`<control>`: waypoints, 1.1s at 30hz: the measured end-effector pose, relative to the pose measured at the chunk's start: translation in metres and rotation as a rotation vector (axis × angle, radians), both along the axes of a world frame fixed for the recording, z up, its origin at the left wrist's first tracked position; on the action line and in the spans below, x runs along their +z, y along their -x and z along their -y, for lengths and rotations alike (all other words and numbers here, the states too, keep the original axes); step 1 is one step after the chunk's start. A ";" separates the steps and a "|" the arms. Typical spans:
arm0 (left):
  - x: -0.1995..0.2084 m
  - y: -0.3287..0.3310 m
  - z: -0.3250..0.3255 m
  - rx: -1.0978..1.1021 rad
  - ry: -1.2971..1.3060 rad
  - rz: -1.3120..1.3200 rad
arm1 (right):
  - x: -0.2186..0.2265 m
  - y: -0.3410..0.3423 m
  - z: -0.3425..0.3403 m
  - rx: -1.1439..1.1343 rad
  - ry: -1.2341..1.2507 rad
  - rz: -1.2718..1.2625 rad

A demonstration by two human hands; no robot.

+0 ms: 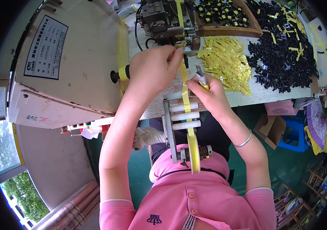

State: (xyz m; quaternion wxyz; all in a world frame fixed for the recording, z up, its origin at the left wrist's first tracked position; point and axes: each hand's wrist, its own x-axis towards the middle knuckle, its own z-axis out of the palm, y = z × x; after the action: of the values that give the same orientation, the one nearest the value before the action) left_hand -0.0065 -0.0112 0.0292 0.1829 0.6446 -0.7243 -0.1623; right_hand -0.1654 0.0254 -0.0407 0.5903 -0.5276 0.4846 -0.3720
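My left hand (154,71) is closed in a pinch at the front of a metal machine (161,17). Its fingertips meet beside the yellow tape (184,73), and whatever lies between them is hidden. A small knife (201,79) with a white and yellow wrapped handle is held in my right hand (212,96), its metal tip pointing away from me. The right thumb touches the edge of the tape. From a reel (193,153) at my waist, the tape runs over white rollers (185,116) up to the machine.
Yellow strips (224,63) lie heaped right of the machine, beside a large pile of small black parts (278,57). Behind them stands a wooden tray (230,31) of black and yellow pieces. A big beige cabinet (83,50) borders the left. A blue stool (294,134) is at lower right.
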 end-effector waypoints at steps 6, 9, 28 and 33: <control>-0.021 -0.001 -0.030 -0.179 0.609 -0.022 | -0.002 0.002 -0.002 -0.051 0.013 0.109; -0.020 -0.003 -0.025 -0.194 0.563 -0.031 | 0.003 0.001 0.001 0.011 0.099 -0.021; -0.004 -0.008 -0.006 -0.139 0.080 -0.219 | -0.007 0.003 0.004 0.005 0.182 -0.075; -0.022 0.001 -0.022 -0.140 0.502 0.060 | 0.003 0.003 0.002 -0.040 0.174 0.036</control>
State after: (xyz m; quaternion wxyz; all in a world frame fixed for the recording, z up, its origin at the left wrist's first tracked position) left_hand -0.0075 0.0110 0.0076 0.3040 0.5320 -0.7898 0.0293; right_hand -0.1686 0.0229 -0.0376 0.5433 -0.5602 0.4501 -0.4340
